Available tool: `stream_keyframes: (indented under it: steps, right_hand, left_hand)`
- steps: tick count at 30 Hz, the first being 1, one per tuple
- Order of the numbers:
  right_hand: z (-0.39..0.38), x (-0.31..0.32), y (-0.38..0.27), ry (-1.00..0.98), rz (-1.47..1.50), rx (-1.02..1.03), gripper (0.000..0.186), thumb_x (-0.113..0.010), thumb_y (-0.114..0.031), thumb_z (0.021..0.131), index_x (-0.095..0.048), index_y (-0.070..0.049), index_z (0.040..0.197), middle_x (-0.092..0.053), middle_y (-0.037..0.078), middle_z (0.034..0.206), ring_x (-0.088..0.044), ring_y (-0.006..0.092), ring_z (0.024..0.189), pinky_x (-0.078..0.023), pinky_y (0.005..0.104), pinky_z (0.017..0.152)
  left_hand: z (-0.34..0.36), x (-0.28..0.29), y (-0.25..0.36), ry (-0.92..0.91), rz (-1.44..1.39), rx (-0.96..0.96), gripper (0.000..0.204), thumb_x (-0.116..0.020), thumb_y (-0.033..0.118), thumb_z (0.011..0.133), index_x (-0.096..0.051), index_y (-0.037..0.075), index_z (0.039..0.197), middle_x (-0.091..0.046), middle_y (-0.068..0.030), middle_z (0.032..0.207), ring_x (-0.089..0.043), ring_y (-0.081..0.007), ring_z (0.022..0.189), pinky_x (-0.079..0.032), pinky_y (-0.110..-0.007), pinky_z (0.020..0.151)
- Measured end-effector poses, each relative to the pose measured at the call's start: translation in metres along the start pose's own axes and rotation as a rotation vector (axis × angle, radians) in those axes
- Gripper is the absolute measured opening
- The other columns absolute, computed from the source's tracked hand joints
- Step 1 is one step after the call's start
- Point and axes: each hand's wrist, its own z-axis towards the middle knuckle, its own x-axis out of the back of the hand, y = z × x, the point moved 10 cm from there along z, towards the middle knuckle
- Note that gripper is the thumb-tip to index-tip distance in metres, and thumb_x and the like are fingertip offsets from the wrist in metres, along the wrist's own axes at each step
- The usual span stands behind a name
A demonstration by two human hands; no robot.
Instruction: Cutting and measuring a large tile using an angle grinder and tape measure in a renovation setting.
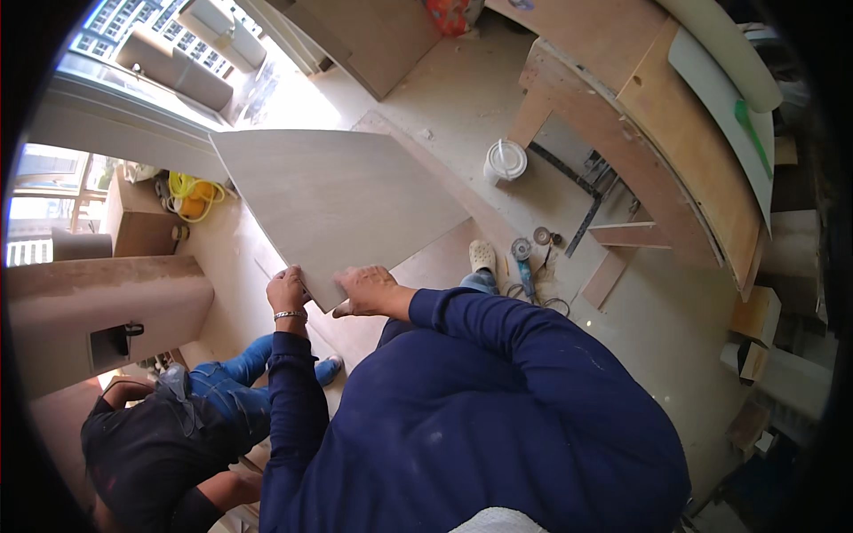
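Note:
A large thin grey-beige board point(338, 195) is held out in front of me, with its near corner close to my body. My left hand point(287, 291) grips its left edge near that corner, fingers closed around it. On the other side of the corner, my right hand point(369, 290) holds the near right edge, thumb side lying over the top face. Fingers under the board are hidden. Both navy sleeves come in from the lower edge, and a bracelet sits on my left wrist.
A co-worker point(164, 444) in dark top and jeans is close on my left. An angle grinder point(523, 266) lies on the floor by my shoe, near a white bucket point(506, 162). A curved wooden counter point(640, 142) stands right; a yellow hose point(191, 191) lies left.

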Motion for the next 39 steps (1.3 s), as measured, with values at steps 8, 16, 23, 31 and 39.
stream_keyframes:
  steps: [8, 16, 23, 31, 39]
  right_hand:
    - [-0.09, -0.078, 0.215, 0.096, 0.362, -0.615, 0.051, -0.061, -0.049, 0.086, -0.067, -0.006, 0.112, -0.07, 0.021, 0.103, -0.065, 0.0408, 0.099, -0.052, 0.0468, 0.085]
    - [-0.18, -0.127, 0.388, -0.078, 0.092, -1.005, 0.05, -0.059, -0.047, 0.089, -0.065, -0.007, 0.119, -0.068, 0.025, 0.108, -0.065, 0.0416, 0.103, -0.049, 0.0479, 0.092]
    - [-0.094, -0.207, 0.433, -0.159, 0.17, -1.011, 0.053, -0.058, -0.047, 0.091, -0.064, -0.004, 0.12, -0.065, 0.025, 0.118, -0.06, 0.0403, 0.114, -0.047, 0.0457, 0.097]
    - [-0.058, -0.258, 0.51, 0.069, 0.176, -1.073, 0.051, -0.059, -0.049, 0.09, -0.067, -0.003, 0.11, -0.069, 0.024, 0.105, -0.064, 0.0383, 0.105, -0.049, 0.0427, 0.091]
    - [-0.089, -0.271, 0.579, -0.026, 0.107, -1.107, 0.049, -0.058, -0.048, 0.09, -0.069, -0.004, 0.107, -0.068, 0.025, 0.109, -0.062, 0.0405, 0.107, -0.048, 0.0441, 0.093]
  left_hand:
    - [0.06, 0.108, -0.138, 0.252, -0.006, 0.299, 0.032, -0.06, 0.041, 0.093, -0.06, 0.009, 0.087, -0.057, -0.0029, 0.069, -0.054, -0.0152, 0.049, -0.045, -0.028, 0.043]
    - [0.131, 0.233, -0.281, 0.437, 0.386, 0.412, 0.064, -0.049, 0.057, 0.097, -0.071, -0.003, 0.1, -0.066, -0.009, 0.073, -0.057, -0.0217, 0.051, -0.042, -0.036, 0.046]
    - [0.092, 0.198, -0.407, 0.359, 0.051, 0.59, 0.057, -0.053, 0.054, 0.097, -0.057, 0.002, 0.122, -0.068, -0.0104, 0.101, -0.068, -0.0253, 0.083, -0.057, -0.041, 0.068]
    - [0.029, 0.098, -0.531, 0.318, -0.192, 0.734, 0.055, -0.053, 0.054, 0.098, -0.056, 0.006, 0.124, -0.067, -0.0072, 0.103, -0.068, -0.0225, 0.084, -0.057, -0.043, 0.075]
    - [0.029, 0.072, -0.662, 0.364, -0.318, 0.787, 0.061, -0.052, 0.056, 0.098, -0.053, 0.005, 0.13, -0.063, -0.0088, 0.114, -0.064, -0.022, 0.096, -0.054, -0.043, 0.083]
